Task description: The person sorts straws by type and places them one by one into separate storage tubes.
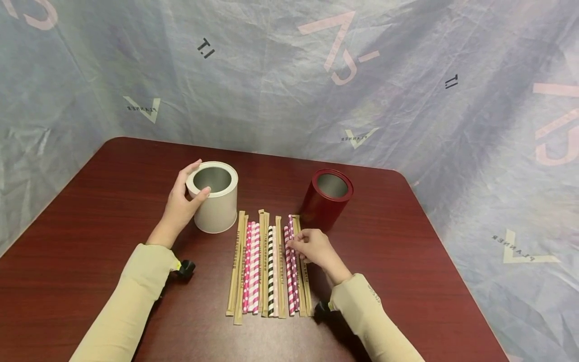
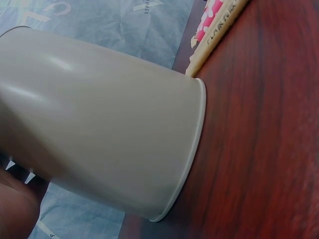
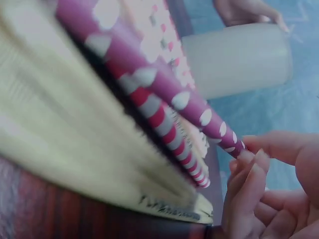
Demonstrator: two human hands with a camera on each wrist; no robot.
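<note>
My left hand [image 1: 178, 203] grips a white can [image 1: 216, 213] by its rim, thumb on the near side and fingers on the far side. The can stands upright with its mouth open; the left wrist view shows its smooth wall [image 2: 104, 114] and base edge against the table. My right hand [image 1: 318, 246] is over the right end of a row of straws. Between thumb and fingertips it pinches the far end of a purple straw with white dots [image 3: 189, 105], lifted over a red-and-white striped straw [image 3: 174, 142]. Beside these lies a paper-wrapped straw [image 3: 99, 149], blurred up close.
A dark red open can [image 1: 322, 203] stands behind the right hand. Several more straws lie side by side: wrapped ones [image 1: 233, 271], a pink dotted one [image 1: 246, 286] and a black-striped one [image 1: 270, 276]. A printed grey cloth [image 1: 271, 90] hangs behind the wooden table [image 1: 90, 226].
</note>
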